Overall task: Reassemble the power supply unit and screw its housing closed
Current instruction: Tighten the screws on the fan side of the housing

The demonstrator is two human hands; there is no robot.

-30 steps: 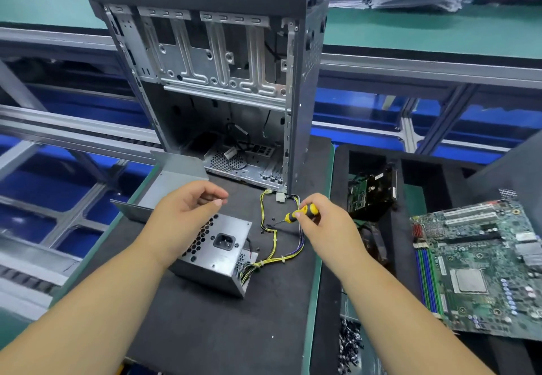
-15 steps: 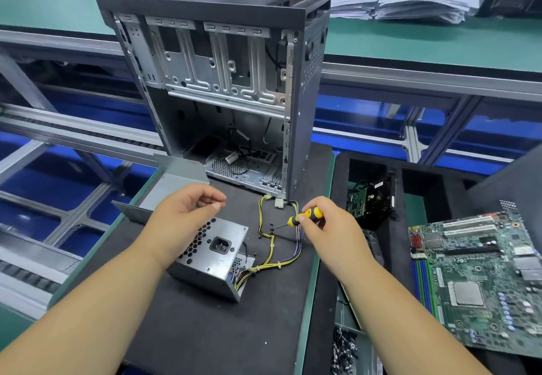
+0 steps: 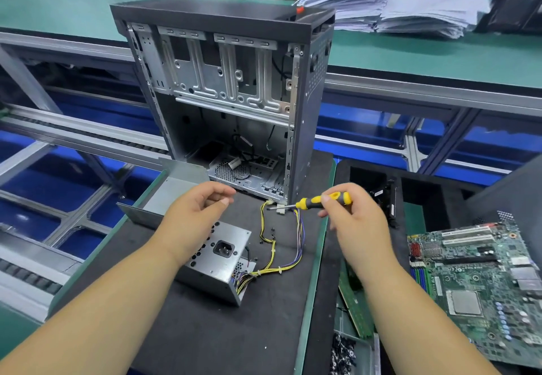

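Observation:
The silver power supply unit (image 3: 217,260) lies on the black mat (image 3: 205,330), socket face up, its yellow and purple cable bundle (image 3: 272,257) trailing to the right. My left hand (image 3: 193,216) hovers above its far left corner, fingers loosely curled, with nothing visible between thumb and fingertips. My right hand (image 3: 355,222) pinches the yellow and black screwdriver (image 3: 319,200) by its handle, the tip pointing left above the cable ends. A bent grey metal cover (image 3: 173,195) lies behind the unit. A few small black screws (image 3: 272,231) sit on the mat among the cables.
An open computer case (image 3: 234,81) stands upright just behind the mat. A green motherboard (image 3: 484,286) lies at the right, a black foam tray (image 3: 419,192) holds a drive, and a bin of screws (image 3: 346,351) sits at the bottom. Conveyor rails run on the left.
My right hand has lifted the screwdriver higher and levelled it. My left thumb and fingertips, which touched before, have parted slightly. The power supply unit has not moved.

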